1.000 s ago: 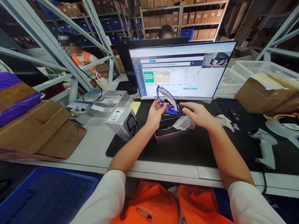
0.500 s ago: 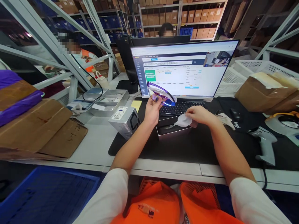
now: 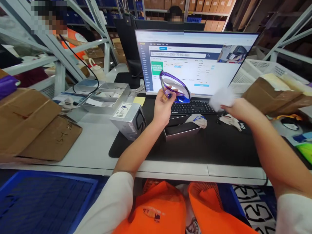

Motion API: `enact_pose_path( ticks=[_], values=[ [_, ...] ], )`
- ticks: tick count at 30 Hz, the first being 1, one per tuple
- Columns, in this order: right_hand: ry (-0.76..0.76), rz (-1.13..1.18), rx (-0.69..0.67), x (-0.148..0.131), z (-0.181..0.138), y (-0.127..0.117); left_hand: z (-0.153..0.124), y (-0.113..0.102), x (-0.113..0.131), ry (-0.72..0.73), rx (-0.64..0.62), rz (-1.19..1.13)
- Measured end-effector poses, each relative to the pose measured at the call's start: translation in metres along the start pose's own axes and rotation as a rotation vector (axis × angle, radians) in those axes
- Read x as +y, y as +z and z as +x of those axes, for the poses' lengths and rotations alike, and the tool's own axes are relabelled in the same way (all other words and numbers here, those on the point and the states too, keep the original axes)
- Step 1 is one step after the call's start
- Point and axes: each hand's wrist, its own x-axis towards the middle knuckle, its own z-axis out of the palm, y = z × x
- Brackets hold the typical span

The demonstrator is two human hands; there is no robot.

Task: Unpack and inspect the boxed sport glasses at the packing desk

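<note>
My left hand (image 3: 163, 105) pinches a pair of purple-framed glasses (image 3: 175, 81) in front of the monitor's lower part. To the right, my right hand (image 3: 237, 108) is closed on a crumpled white sheet (image 3: 219, 99), thin and blurred by motion; paper or plastic, I cannot tell. Below the glasses lies an open dark box (image 3: 182, 133) with pale edges on the black desk mat. A light drawstring pouch (image 3: 201, 122) with blue cord hangs over the box's right end. Left of my forearm stands a silver printed carton (image 3: 128, 122) with a white label.
A monitor (image 3: 175, 58) and keyboard (image 3: 193, 107) stand behind the box. Compartmented grey trays (image 3: 109, 100) and a large cardboard box (image 3: 31, 126) are at left. White baskets (image 3: 263, 70) and a carton (image 3: 265, 94) sit at right. Another person (image 3: 73, 35) is behind the frame.
My right hand has lifted the white sheet from the box and carried it right. The pouch with blue cord now shows. My left hand still holds the glasses; the camera view has shifted.
</note>
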Motion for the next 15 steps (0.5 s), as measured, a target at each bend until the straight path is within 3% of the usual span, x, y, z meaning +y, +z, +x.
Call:
enact_pose_path(
  ticks=[3, 6, 10, 15],
  values=[
    [0.024, -0.185, -0.094, -0.017, -0.011, 0.01, -0.013, 0.009, -0.007, -0.037, -0.063, 0.0],
    [0.055, -0.195, -0.142, -0.05, -0.017, 0.021, -0.027, 0.017, -0.01, -0.076, -0.157, -0.001],
    [0.061, 0.025, -0.19, -0.089, -0.017, 0.034, -0.034, 0.02, -0.008, -0.064, -0.234, 0.012],
    [0.011, 0.377, -0.25, -0.109, -0.019, 0.041, -0.025, 0.01, -0.009, 0.039, -0.233, 0.049]
  ],
)
